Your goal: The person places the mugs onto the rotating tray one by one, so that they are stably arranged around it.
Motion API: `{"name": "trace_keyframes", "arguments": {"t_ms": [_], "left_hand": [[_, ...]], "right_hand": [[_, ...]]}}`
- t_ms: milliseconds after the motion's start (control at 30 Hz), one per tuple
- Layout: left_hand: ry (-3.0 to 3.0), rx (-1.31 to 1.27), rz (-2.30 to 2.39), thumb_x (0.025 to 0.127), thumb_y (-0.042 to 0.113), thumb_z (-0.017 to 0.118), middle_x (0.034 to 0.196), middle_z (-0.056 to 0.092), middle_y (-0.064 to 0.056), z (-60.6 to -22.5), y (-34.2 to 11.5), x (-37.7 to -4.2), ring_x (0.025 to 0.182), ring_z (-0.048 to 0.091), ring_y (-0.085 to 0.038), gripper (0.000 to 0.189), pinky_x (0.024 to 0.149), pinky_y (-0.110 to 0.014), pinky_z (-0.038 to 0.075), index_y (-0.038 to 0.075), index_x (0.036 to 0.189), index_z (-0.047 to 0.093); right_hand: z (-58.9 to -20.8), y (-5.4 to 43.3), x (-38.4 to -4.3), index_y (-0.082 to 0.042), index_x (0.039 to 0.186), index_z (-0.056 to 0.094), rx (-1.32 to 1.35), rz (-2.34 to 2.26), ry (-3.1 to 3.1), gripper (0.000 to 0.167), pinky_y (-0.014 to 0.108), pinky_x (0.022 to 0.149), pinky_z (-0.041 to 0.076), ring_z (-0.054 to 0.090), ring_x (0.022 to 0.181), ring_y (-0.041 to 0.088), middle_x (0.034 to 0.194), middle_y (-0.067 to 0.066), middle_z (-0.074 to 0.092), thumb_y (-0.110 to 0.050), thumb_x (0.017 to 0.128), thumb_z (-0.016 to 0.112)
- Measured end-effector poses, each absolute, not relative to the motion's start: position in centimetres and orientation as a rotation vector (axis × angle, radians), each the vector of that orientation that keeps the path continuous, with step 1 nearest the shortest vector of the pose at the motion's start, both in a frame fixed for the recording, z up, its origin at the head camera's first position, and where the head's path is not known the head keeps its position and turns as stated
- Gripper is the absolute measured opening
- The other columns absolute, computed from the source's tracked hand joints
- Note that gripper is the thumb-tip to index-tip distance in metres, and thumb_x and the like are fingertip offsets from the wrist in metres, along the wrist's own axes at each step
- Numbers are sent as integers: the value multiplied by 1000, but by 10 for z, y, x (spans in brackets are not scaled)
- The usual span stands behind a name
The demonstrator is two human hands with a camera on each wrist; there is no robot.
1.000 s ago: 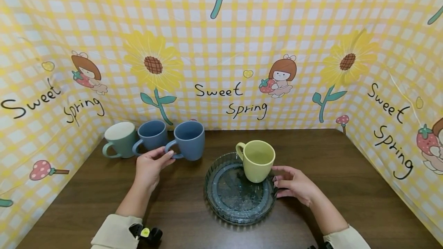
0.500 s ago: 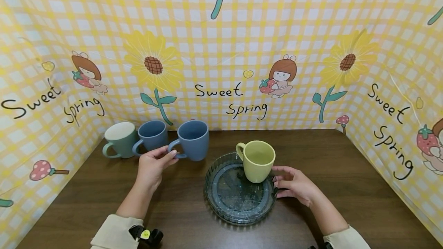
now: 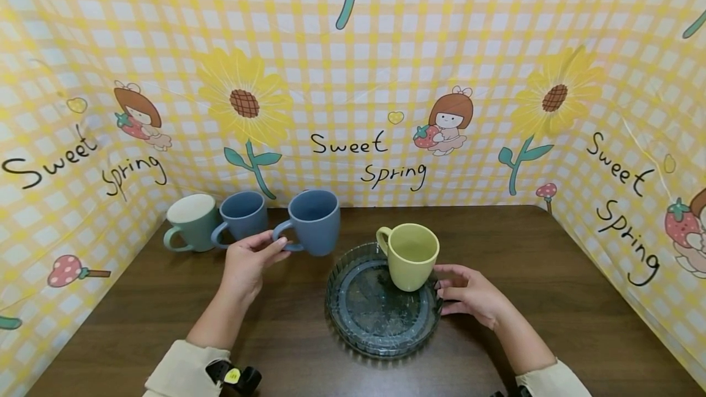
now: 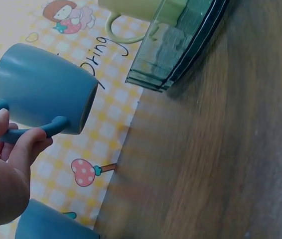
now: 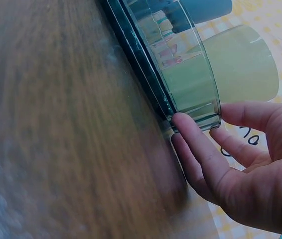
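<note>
My left hand (image 3: 247, 269) pinches the handle of a blue mug (image 3: 317, 228), upright and left of the dish. In the left wrist view, this mug (image 4: 44, 87) shows its base raised off the table, with thumb and fingers around the handle. A round, dark clear glass dish (image 3: 368, 314) with a ribbed wall stands on the table. Inside it, toward the back right, sits a yellow-green mug (image 3: 410, 260), its handle pointing left. My right hand (image 3: 475, 296) touches the dish's right side; the right wrist view shows its loosely bent fingertips (image 5: 187, 122) against the glass wall.
At the back left stand a second blue mug (image 3: 242, 213) and a green mug (image 3: 193, 222) with a pale inside, handles to the left. A yellow checked cloth (image 3: 353, 78) with sunflowers surrounds the back and sides of the brown wooden table (image 3: 292, 348).
My left hand has carried the blue mug a short way right, widening the gap to the second blue mug. The right hand, the dish and the yellow-green mug stay in place.
</note>
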State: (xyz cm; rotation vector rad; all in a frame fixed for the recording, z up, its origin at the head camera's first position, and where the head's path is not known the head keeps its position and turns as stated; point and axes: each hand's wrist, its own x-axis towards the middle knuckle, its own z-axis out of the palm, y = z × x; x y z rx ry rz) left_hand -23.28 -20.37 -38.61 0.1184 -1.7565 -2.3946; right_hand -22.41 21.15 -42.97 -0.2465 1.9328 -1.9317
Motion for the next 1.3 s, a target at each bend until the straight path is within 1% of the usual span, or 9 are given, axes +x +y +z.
{"name": "trace_keyframes", "arguments": {"t_ms": [400, 467, 633, 700, 867, 967, 1233, 1300], "left_hand": [[-1765, 115, -2414, 86, -8, 69, 80, 70, -2, -382, -194, -230, 74, 71, -16, 28, 74, -35, 60, 17, 79, 77], [-1769, 107, -2420, 86, -8, 69, 80, 70, -2, -381, -192, -229, 74, 71, -16, 26, 75, -35, 60, 16, 80, 77], [-1772, 103, -2443, 86, -9, 69, 81, 71, -3, -379, -187, -227, 75, 72, -17, 19, 75, -35, 60, 8, 89, 77], [-1775, 105, -2451, 86, -9, 69, 81, 70, -4, -378, -185, -227, 75, 72, -17, 18, 75, -35, 59, 7, 89, 77], [-1809, 94, -2452, 86, -9, 68, 81, 70, -4, -378, -180, -226, 75, 71, -16, 26, 76, -35, 59, 15, 81, 77], [-1813, 77, -2455, 86, -9, 68, 81, 69, -4, -378, -177, -226, 75, 71, -16, 28, 75, -35, 60, 16, 80, 77], [-1787, 41, -2469, 87, -13, 65, 79, 70, -4, -380, -167, -223, 74, 71, -17, 28, 73, -35, 60, 12, 82, 76], [-1786, 30, -2470, 86, -13, 65, 78, 70, -4, -381, -166, -222, 74, 71, -16, 23, 73, -34, 60, 7, 86, 76]], "right_hand": [[-430, 212, -224, 11, 144, 30, -250, -1928, 1938, 63, 44, 76, 59, 60, 95, 22, 116, 25, 53, 3, 90, 62], [-430, 212, -224, 12, 144, 30, -248, -1928, 1939, 63, 44, 76, 59, 60, 95, 22, 116, 25, 53, 3, 90, 62], [-429, 211, -224, 11, 144, 30, -240, -1930, 1941, 64, 44, 76, 59, 60, 95, 21, 116, 25, 53, 3, 89, 63], [-429, 211, -224, 11, 144, 31, -236, -1930, 1942, 64, 44, 76, 59, 59, 95, 22, 116, 25, 53, 3, 89, 63], [-429, 211, -224, 11, 144, 31, -232, -1925, 1943, 64, 44, 76, 59, 59, 96, 22, 117, 25, 52, 3, 89, 63], [-430, 211, -224, 11, 144, 31, -232, -1926, 1941, 63, 44, 76, 59, 59, 96, 22, 117, 25, 53, 3, 89, 63], [-430, 211, -224, 11, 144, 31, -230, -1924, 1942, 64, 45, 77, 59, 59, 97, 22, 117, 26, 52, 3, 90, 63], [-430, 211, -224, 11, 144, 31, -230, -1924, 1942, 64, 44, 76, 59, 59, 96, 23, 117, 26, 52, 3, 90, 63]]}}
